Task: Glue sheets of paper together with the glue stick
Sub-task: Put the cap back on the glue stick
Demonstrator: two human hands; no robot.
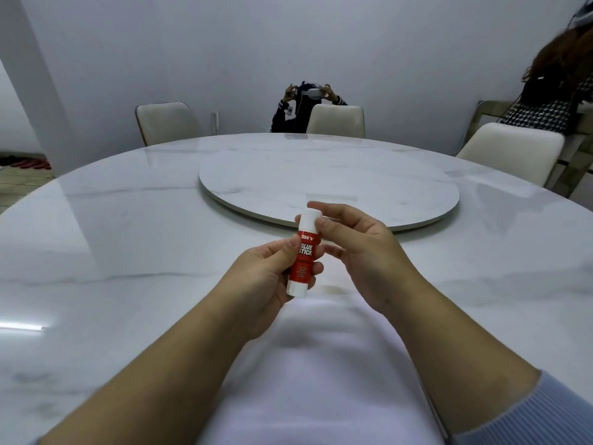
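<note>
A glue stick (303, 256) with a red label and white cap is held upright above the table, slightly tilted. My left hand (266, 277) grips its red body between thumb and fingers. My right hand (356, 242) pinches the white cap at the top with thumb and fingertips. White sheets of paper (321, 364) lie on the table under my forearms, blurred and partly hidden by them.
The round white marble table (112, 252) carries a raised turntable (327, 184) just beyond my hands. Three pale chairs stand around the far side. One person (305, 107) sits behind the far chair, another (558, 91) at the right edge.
</note>
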